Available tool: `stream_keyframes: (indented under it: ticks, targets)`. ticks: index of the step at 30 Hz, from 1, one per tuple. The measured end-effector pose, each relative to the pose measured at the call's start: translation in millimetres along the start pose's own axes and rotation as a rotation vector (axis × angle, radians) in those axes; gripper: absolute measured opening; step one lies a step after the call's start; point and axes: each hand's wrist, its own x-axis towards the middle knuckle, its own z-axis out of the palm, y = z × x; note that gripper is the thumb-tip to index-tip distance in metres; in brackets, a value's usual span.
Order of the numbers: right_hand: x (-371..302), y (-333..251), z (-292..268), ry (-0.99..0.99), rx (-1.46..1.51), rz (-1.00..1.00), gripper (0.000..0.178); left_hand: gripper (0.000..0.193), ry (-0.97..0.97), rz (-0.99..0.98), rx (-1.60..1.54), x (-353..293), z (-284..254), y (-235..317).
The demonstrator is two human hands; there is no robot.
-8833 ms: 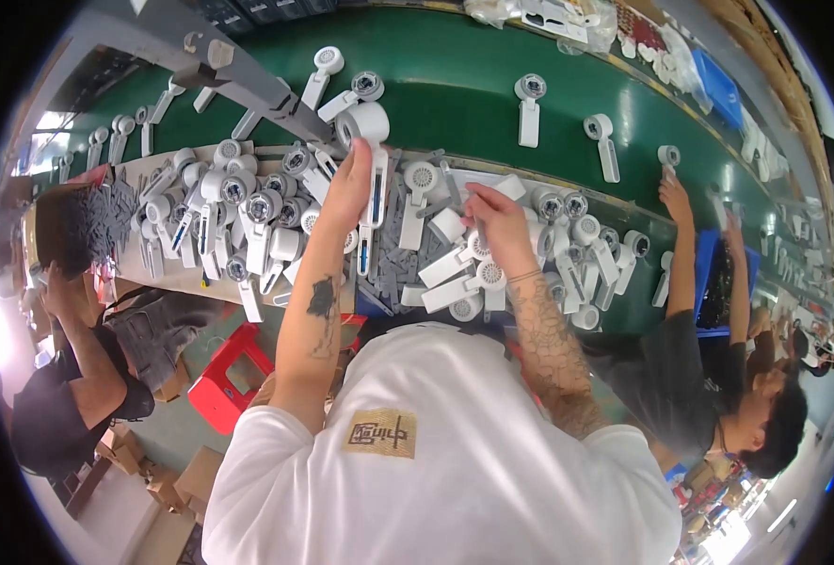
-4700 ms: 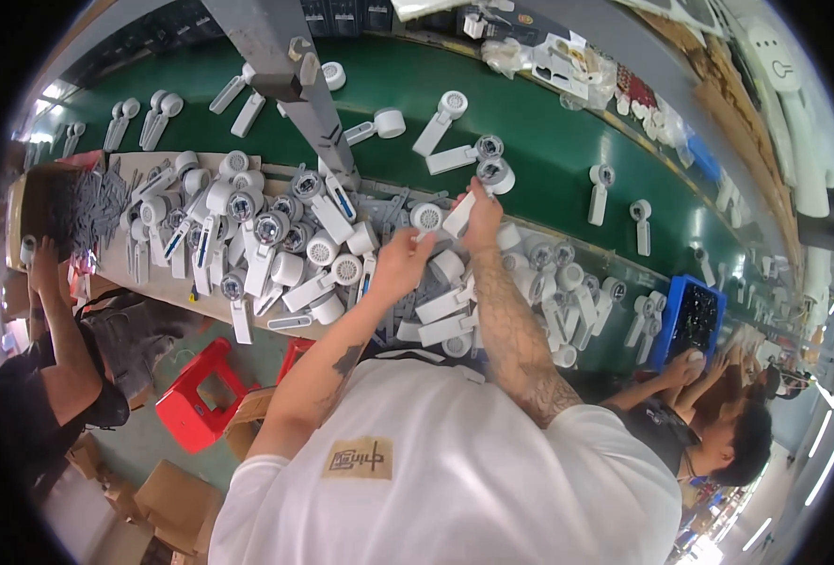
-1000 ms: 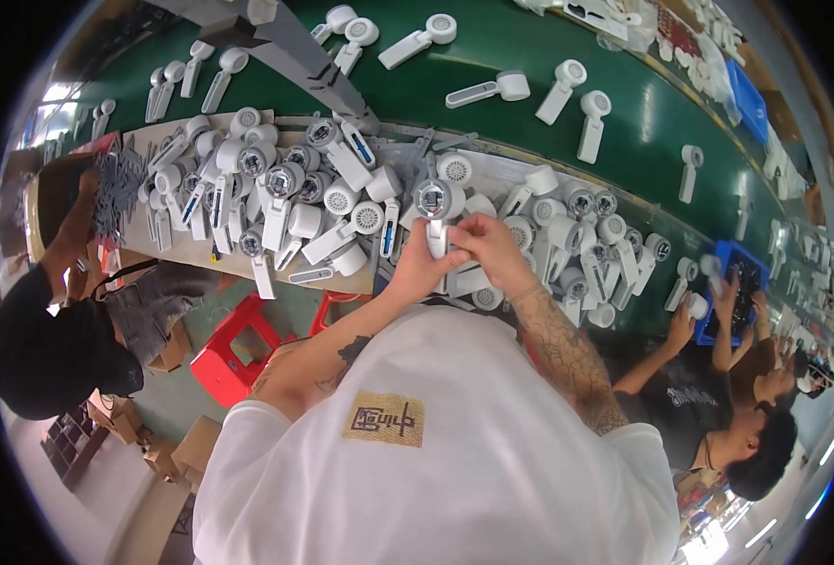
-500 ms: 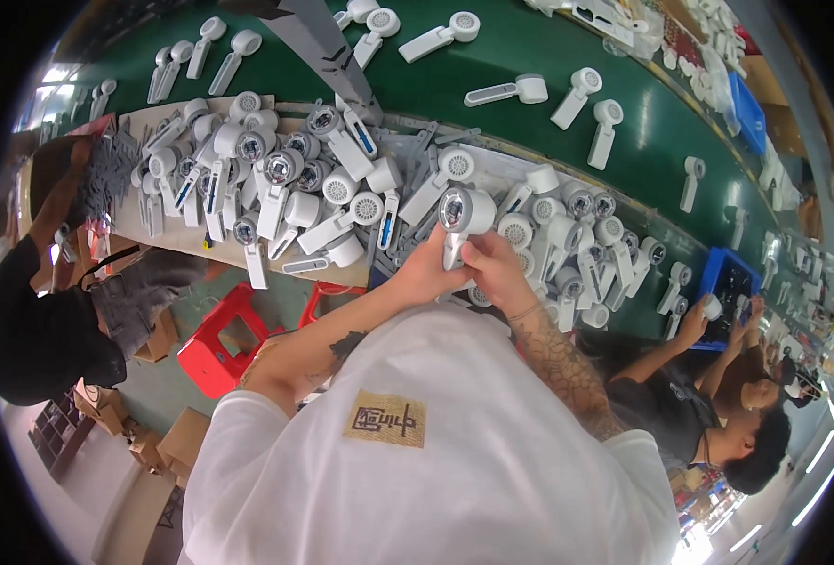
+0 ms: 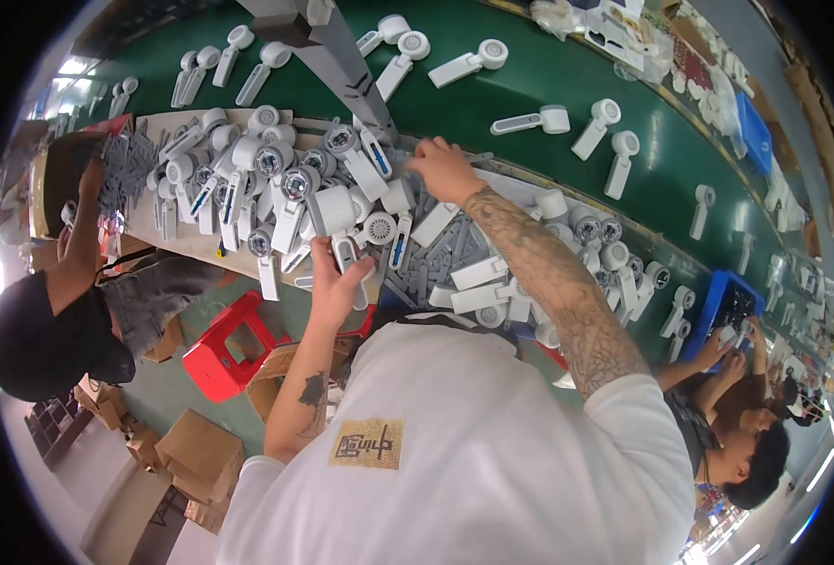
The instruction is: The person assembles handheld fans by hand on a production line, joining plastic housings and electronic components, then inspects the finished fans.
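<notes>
Gripping white handheld fan point(image 5: 344, 252) left-handed

Left hand point(image 5: 337, 278) is curled in a grip near the body; right hand point(image 5: 443, 168) is stretched forward, fingers bent.

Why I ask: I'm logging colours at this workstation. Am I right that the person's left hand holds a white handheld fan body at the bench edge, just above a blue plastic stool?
Not quite: the stool is red, not blue, as the head view shows. The rest stands: the left hand holds a white handheld fan body at the bench edge, just above that stool.
</notes>
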Motion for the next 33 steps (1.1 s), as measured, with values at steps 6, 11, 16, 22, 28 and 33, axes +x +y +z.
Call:
stream_keyframes:
  ticks: [6,11,16,22,28,33]
  targets:
    - [2,11,-14,-0.202,-0.092,-0.045,0.007,0.042,0.017,-0.068,-0.137,2,-3,9]
    - [-20,31,-68,-0.308,0.244,0.164,0.012,0.042,-0.074,-0.204,-0.258,17,5,15]
    - [-59,24,-86,-0.248,0.814,0.281,0.014,0.038,-0.162,-0.214,-0.422,42,27,17]
    - [-91,-5,-69,0.145,0.47,0.302,0.022,0.027,-0.012,-0.211,-0.445,56,43,14]
    - [-80,-12,-33,-0.072,0.189,0.087,0.014,0.029,0.015,-0.236,-0.304,38,25,13]
    - [-36,-14,-14,0.034,-0.173,0.047,0.01,0.028,-0.016,-0.266,-0.256,18,18,-16]
